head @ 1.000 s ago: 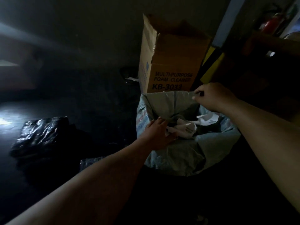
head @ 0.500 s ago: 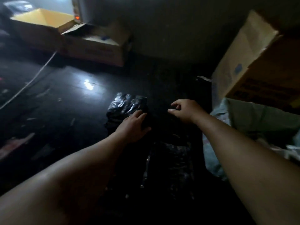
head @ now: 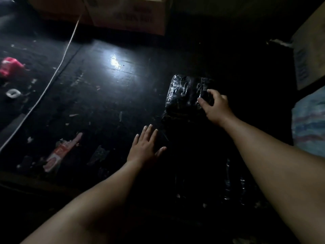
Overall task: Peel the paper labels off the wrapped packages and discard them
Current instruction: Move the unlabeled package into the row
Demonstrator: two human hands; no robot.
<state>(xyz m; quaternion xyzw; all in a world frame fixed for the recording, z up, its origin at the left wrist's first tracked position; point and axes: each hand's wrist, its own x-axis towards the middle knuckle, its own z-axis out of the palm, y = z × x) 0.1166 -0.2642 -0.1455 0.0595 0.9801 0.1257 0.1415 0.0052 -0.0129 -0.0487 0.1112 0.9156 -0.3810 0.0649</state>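
- The dark floor (head: 109, 95) is spreading out in front of me, glaring with one bright reflection at about 11 o'clock and littered with small scraps.
- A cardboard box (head: 126, 14) is sitting at 12 o'clock along the far edge, and another cardboard box (head: 311, 50) is leaning in at 2 o'clock; its print is too dim for me to read.
- A pale patterned bag (head: 309, 124) is showing at 3 o'clock, just beside my right forearm.
- The black wrapped package (head: 186, 92) is lying at 1 o'clock, glossy and wrinkled; I am not making out any paper label on it in this light.
- More black wrapping (head: 233, 187) is gleaming faintly at 5 o'clock, between my forearms, too dark to tell apart.
- A white cord (head: 52, 78) is running across the floor from 12 o'clock down toward 9 o'clock.
- A red-and-white wrapper (head: 58, 154) is lying at 8 o'clock and a red object (head: 10, 66) at 10 o'clock, both well clear of my hands.
- My right hand (head: 216, 108) is resting on the package's near right corner, fingers curled; I cannot tell whether it is pinching anything.
- My left hand (head: 146, 147) is spreading open and flat, palm down, just left of the package's near end, holding nothing.
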